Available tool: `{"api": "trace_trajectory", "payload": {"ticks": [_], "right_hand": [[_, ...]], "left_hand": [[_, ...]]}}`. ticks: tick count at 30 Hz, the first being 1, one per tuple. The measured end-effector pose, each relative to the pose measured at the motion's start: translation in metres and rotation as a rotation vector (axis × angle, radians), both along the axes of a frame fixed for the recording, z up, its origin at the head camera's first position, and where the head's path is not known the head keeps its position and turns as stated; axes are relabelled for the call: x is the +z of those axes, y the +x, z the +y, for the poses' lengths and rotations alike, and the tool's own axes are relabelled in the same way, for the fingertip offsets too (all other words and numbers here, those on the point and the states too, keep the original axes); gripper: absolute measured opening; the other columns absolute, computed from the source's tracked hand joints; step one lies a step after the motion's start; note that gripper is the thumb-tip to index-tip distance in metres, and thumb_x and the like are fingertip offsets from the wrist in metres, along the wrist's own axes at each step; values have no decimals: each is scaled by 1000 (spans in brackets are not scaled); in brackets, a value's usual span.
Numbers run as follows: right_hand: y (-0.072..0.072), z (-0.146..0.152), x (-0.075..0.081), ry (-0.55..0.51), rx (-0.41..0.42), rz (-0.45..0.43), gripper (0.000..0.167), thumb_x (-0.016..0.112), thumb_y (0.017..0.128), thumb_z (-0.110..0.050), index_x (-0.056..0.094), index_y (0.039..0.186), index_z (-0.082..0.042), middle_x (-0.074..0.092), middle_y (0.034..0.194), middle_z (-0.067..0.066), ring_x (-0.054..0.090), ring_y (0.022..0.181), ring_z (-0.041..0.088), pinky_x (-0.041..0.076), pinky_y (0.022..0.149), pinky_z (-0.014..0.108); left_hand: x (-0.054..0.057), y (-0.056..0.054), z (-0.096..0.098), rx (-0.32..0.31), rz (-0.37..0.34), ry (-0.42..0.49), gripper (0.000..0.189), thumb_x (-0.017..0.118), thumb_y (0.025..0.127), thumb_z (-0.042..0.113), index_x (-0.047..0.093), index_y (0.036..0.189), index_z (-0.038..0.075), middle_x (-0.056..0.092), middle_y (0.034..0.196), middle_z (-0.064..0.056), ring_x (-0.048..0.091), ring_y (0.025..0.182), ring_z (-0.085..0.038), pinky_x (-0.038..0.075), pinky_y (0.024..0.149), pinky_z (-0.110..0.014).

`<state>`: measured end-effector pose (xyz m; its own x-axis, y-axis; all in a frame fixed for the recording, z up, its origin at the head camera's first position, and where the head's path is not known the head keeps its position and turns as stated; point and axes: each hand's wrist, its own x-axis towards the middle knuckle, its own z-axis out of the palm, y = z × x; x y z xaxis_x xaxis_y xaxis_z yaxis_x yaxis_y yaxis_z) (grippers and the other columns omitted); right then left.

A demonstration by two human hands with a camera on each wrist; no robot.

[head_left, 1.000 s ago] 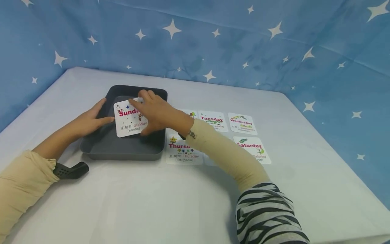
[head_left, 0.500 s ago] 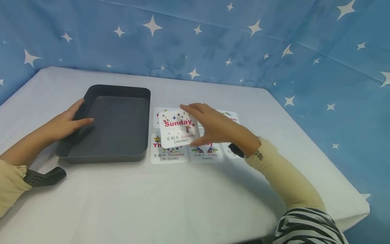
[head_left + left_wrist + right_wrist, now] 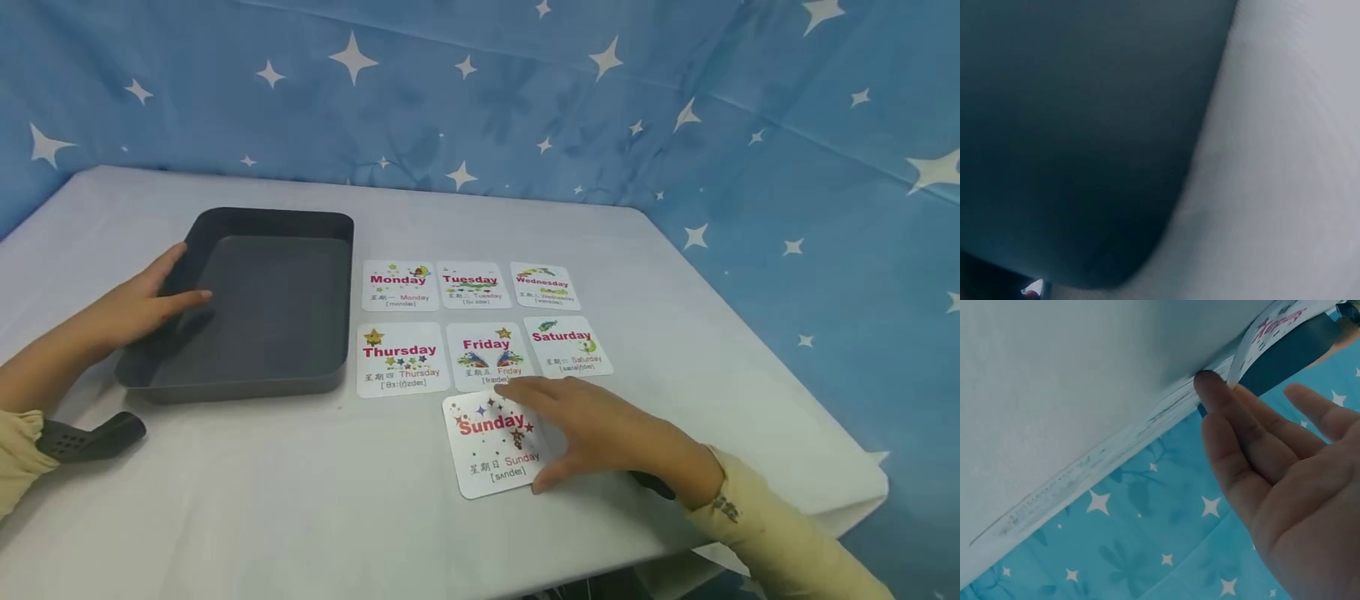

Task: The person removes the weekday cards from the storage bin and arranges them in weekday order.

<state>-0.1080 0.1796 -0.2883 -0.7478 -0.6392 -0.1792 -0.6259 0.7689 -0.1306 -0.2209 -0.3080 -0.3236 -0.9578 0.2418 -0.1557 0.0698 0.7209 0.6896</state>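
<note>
In the head view my right hand holds the white "Sunday" card by its edges, thumb at the near side and fingers at the far side. The card is low over the table, just in front of the "Friday" card. From the right wrist the Sunday card shows slightly bowed against my fingertips. On the left, my left hand grips the side of a dark grey tray, thumb over the rim and fingers along the outside. The tray fills much of the left wrist view.
Cards for Monday, Tuesday and Wednesday form a far row. Thursday and Saturday flank Friday in the nearer row. The white table ends at a front edge close by my right forearm.
My right hand has carried the Sunday card from over the tray, rightward and toward me, down to below Friday. The left hand stays on the tray; the view has swung right.
</note>
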Motion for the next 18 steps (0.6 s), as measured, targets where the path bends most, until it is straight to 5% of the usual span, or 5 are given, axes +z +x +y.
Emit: {"api": "trace_trajectory", "payload": {"ticks": [14,18], "right_hand": [[13,1,-5,80,-94,-71,100,78,58,-53,33,142,-22,41,141,6,41,126,32,36,101,50],[15,1,-8,102,-101,-80,106,75,56,-58,29,144,-21,38,144,4,38,130,29,32,104,49]], "left_hand": [[-6,3,-1,-26,7,-16,88,41,94,41,-28,139,10,-29,142,-26,-18,129,-52,0,99,-70],[-10,3,-3,-68,107,-68,81,41,95,39,-19,144,14,-18,146,-29,-9,130,-55,5,98,-72]]}}
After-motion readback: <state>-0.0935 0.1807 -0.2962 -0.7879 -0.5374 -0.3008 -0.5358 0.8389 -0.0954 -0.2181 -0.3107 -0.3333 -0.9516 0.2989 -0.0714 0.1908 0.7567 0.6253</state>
